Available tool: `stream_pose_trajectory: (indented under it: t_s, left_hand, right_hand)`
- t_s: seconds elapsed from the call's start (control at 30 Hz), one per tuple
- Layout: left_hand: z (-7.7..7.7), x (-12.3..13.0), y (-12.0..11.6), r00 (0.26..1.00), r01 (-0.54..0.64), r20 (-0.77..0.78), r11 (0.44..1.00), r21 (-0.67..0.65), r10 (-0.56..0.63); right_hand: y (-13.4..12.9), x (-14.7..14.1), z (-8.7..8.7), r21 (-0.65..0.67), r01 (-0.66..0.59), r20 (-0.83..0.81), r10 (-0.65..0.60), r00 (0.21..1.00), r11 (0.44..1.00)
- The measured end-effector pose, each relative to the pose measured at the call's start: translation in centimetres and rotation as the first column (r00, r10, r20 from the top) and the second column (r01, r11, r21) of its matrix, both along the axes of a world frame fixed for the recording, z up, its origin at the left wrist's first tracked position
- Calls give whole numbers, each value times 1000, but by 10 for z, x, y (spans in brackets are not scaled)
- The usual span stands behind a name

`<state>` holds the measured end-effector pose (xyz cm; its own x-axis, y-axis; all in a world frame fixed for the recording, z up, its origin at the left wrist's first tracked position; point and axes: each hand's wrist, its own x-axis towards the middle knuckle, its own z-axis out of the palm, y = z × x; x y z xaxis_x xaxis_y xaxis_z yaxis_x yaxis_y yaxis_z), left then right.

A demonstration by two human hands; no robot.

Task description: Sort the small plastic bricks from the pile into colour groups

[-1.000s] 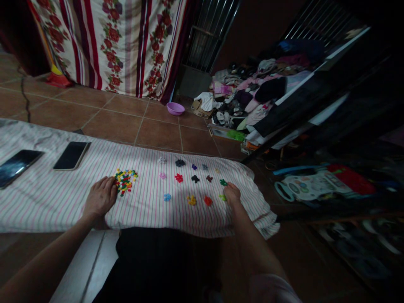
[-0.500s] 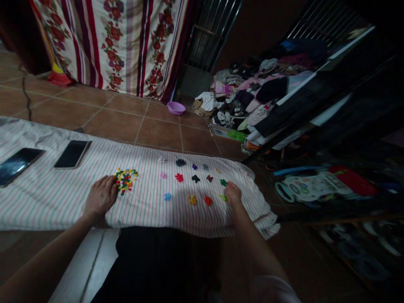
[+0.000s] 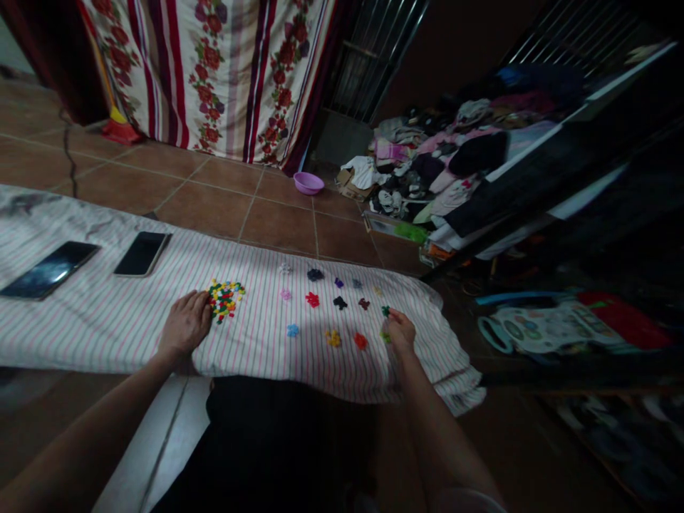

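Dark-green lumpy bits (image 3: 385, 311) on white striped cloth (image 3: 256, 349) are found just ahead of the nearer, curled right hand (image 3: 402, 331); any pinch cannot be told. Many-coloured beads (image 3: 226, 297) are touched by the flat left hand (image 3: 186, 323).

Purple basin (image 3: 308, 183) on tiled floor (image 3: 278, 222). Floral curtain (image 3: 232, 78) hangs left of basin; clothes heap (image 3: 427, 167) right of it.

The left hand (image 3: 186, 322) and right hand (image 3: 402, 331) are bare, as are the slender forearms (image 3: 115, 406) behind them. Well back from the right hand, a pale cloth sleeve (image 3: 471, 501) edges that arm, its exact shade lost in dimness. Between the hands and nearer the body, plain black clothing (image 3: 261, 442) covers the lap, details too dark to distinguish.
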<state>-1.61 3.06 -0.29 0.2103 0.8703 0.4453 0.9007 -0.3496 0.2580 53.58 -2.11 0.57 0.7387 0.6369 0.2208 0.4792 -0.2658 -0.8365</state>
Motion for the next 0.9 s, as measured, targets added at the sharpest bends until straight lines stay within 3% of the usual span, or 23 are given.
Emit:
stream_pose_trajectory:
  t_s: [0.1, 0.27, 0.43, 0.5, 0.67, 0.9]
  left_hand:
    - [2, 0, 0, 1000, -5, 18, 1000, -13, 5]
    - [1, 0, 0, 1000, -17, 11, 999, -40, 18]
    - [4, 1, 0, 999, -13, 30, 999, -53, 14]
    - [7, 2, 0, 999, -10, 49, 999, -48, 12]
    - [10, 1, 0, 997, -4, 71, 1000, -29, 6]
    - [2, 0, 1, 997, -18, 74, 1000, 3, 18]
  right_hand:
    - [5, -15, 4, -48, 14, 19, -13, 1000, 999]
    - [13, -50, 8, -72, -119, 136, 128, 982, 990]
    - [24, -103, 14, -36, -299, 217, 300, 929, 953]
    - [29, -129, 18, -4, -396, 243, 385, 890, 918]
    - [40, -193, 22, 63, -634, 289, 594, 751, 771]
    - [50, -269, 11, -23, -775, 260, 752, 606, 632]
